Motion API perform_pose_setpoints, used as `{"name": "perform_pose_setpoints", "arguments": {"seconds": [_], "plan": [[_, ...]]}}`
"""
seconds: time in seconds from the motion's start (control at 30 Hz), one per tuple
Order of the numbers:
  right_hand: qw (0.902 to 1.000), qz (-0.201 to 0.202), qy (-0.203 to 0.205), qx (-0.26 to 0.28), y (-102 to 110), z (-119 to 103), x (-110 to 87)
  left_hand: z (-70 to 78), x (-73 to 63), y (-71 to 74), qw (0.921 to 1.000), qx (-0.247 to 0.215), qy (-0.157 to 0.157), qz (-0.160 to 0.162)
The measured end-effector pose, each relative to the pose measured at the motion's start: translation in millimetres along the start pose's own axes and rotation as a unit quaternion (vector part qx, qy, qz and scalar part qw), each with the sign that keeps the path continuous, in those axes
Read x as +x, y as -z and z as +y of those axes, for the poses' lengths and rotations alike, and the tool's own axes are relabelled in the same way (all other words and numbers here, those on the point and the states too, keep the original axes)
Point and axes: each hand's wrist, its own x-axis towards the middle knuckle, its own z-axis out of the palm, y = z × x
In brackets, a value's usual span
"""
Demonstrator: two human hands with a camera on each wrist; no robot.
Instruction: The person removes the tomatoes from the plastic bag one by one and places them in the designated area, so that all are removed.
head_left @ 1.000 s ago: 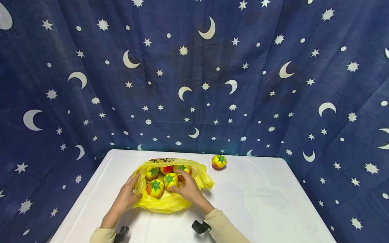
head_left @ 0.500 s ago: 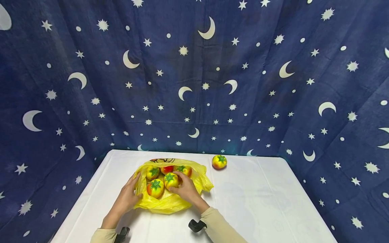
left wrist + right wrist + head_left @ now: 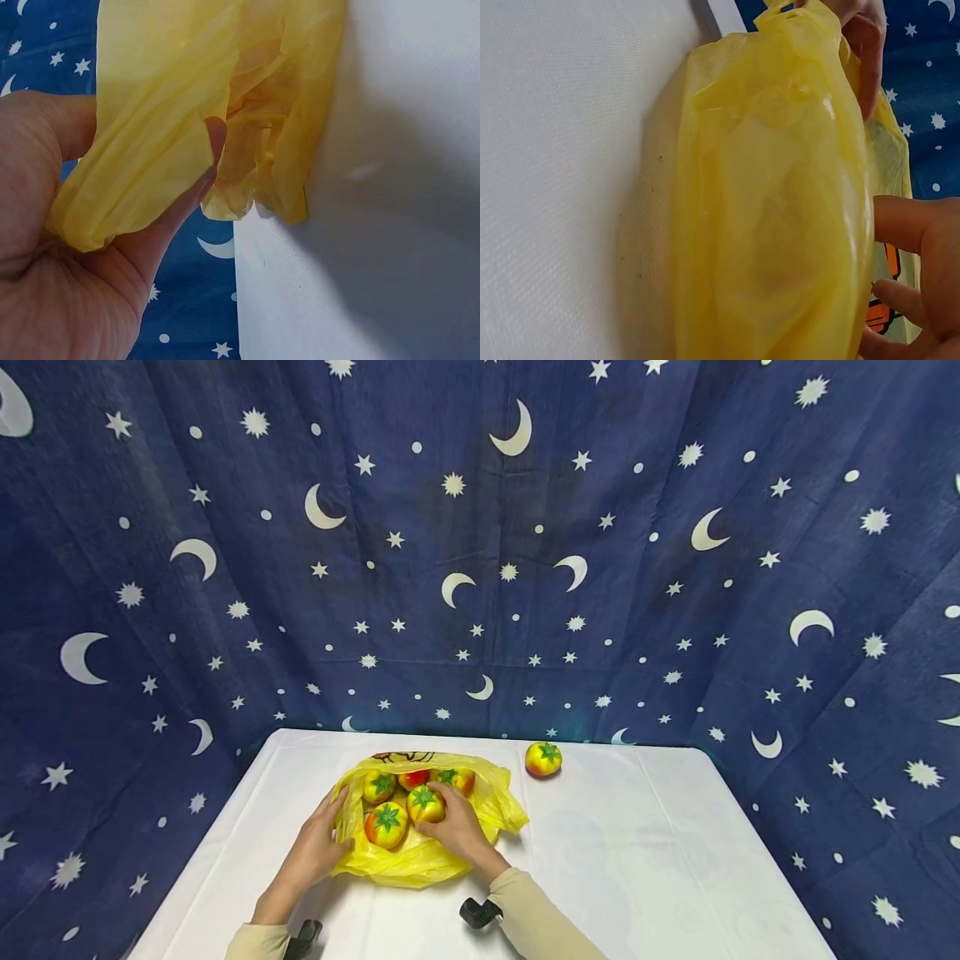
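A yellow plastic bag [image 3: 408,867] lies on its side, its mouth facing me. Inside sit several yellow-and-red tomatoes with green star-shaped tops, among them a front-left tomato [image 3: 386,825]. My left hand [image 3: 313,846] holds the left edge of the bag's mouth, thumb inside; the left wrist view shows the yellow film [image 3: 161,135] between thumb and fingers. Reaching into the mouth, my right hand [image 3: 459,825] holds a tomato [image 3: 425,804] between thumb and fingers. In the right wrist view the bag's side [image 3: 772,202] hides that tomato and part of the right hand [image 3: 934,262].
One tomato [image 3: 543,760] lies outside the bag, near the table's back edge. The white-covered table [image 3: 675,868] ends at a dark blue curtain [image 3: 480,527] with moons and stars. Black wrist cameras sit on both sleeves.
The right hand and forearm have shifted slightly left, and the tomato in its fingers has moved very slightly. The left hand and the bag stay nearly as they were.
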Motion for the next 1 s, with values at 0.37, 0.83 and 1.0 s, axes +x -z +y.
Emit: {"name": "perform_pose_setpoints", "arguments": {"seconds": [0.37,0.83,1.0], "plan": [[0.9998,0.002,-0.006,-0.018,-7.6,-0.2,3.0,1.1,-0.5,1.8,0.9999,0.006,0.009,-0.009],[0.9995,0.022,0.003,-0.022,-7.2,6.9,1.7,1.2,-0.6,-1.1,1.0000,0.002,0.002,0.001],[0.9996,0.025,0.003,-0.010,-3.4,5.5,-0.3,1.1,-0.3,-0.9,1.0000,0.003,0.001,0.002]]}}
